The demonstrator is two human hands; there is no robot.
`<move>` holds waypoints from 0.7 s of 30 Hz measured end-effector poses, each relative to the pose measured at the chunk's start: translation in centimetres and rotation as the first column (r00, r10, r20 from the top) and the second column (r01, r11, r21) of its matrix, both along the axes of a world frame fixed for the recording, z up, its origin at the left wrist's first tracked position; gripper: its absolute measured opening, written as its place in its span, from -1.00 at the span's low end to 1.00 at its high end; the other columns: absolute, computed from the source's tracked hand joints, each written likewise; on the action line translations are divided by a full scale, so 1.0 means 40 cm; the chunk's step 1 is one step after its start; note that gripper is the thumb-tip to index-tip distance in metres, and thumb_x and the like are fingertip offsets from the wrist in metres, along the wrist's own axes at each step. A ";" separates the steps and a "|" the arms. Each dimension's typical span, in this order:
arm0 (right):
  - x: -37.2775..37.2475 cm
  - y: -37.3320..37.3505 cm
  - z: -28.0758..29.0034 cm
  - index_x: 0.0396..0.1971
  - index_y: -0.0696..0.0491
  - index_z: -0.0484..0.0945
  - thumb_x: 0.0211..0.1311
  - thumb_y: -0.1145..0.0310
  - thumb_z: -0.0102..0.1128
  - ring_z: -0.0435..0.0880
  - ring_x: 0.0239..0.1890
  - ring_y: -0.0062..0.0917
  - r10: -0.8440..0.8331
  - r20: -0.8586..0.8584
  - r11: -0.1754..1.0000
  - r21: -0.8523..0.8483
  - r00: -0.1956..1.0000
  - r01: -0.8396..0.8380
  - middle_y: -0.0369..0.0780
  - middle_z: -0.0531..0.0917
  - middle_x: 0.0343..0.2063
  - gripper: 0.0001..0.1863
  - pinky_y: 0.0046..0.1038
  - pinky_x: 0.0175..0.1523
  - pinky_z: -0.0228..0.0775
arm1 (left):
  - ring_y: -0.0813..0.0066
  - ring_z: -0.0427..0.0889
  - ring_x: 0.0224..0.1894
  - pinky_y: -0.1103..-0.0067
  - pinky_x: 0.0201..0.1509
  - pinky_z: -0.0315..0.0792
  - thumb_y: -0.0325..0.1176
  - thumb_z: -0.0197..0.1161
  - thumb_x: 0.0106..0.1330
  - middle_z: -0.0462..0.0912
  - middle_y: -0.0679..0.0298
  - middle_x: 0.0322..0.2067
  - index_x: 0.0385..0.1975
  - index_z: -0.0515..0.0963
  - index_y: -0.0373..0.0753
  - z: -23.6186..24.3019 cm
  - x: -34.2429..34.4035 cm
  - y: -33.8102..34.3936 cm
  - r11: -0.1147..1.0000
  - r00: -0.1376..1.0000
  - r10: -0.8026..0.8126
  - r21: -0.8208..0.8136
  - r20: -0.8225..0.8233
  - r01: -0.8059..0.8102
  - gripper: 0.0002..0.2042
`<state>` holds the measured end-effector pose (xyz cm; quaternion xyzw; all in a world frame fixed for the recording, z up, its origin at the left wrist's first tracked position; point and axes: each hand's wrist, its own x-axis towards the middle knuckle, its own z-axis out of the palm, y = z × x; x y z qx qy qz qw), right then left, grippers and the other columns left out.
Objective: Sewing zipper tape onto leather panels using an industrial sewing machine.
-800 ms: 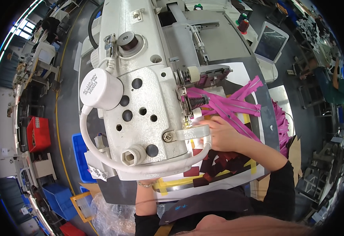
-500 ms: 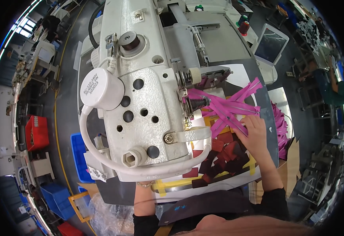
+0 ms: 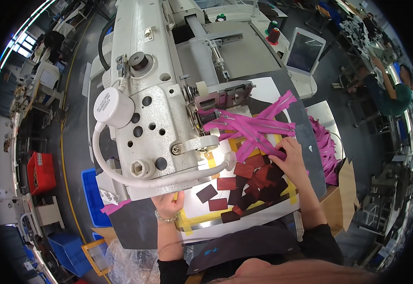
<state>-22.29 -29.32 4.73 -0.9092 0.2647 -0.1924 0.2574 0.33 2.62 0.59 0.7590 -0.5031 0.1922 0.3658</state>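
Observation:
A white industrial sewing machine [image 3: 154, 142] stands before me. Several magenta zippers [image 3: 258, 137] lie crossed beside its needle area. My right hand [image 3: 290, 158] is closed, thumb and fingers pinching the lower end of one zipper. Below and beside it lie dark red and near-black rectangular pieces [image 3: 263, 176], heaped, with a few single ones spread on a white sheet. Under the front of the machine head is my left hand [image 3: 168, 204], a beaded bracelet on its wrist. Its thumb shows, but the machine covers most of its fingers and whatever they may hold.
More magenta zippers [image 3: 324, 149] hang in a bunch at the right, above a cardboard box [image 3: 341, 208]. A monitor [image 3: 304, 52] and thread spools [image 3: 273, 36] stand at the back right. A blue bin [image 3: 93, 199] is at the left. Another person [image 3: 391, 94] sits far right.
My view has shifted, so the machine sits further left. More of my left hand shows below the machine head, and more scattered pieces are visible. My right hand stays at the zipper end.

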 end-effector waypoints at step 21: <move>-0.028 0.008 -0.005 -0.26 0.09 0.55 -0.06 0.44 0.28 0.51 -0.20 -0.33 0.219 -0.090 0.906 -0.352 0.972 -0.237 -0.22 0.51 -0.30 -0.72 -0.32 -0.07 0.29 | 0.53 0.43 -0.37 0.64 -0.34 0.36 -0.41 0.17 0.03 0.54 0.19 -0.06 -0.02 0.53 -0.28 0.129 -0.245 -0.330 0.908 0.905 -0.357 0.315 0.230 0.277 -0.58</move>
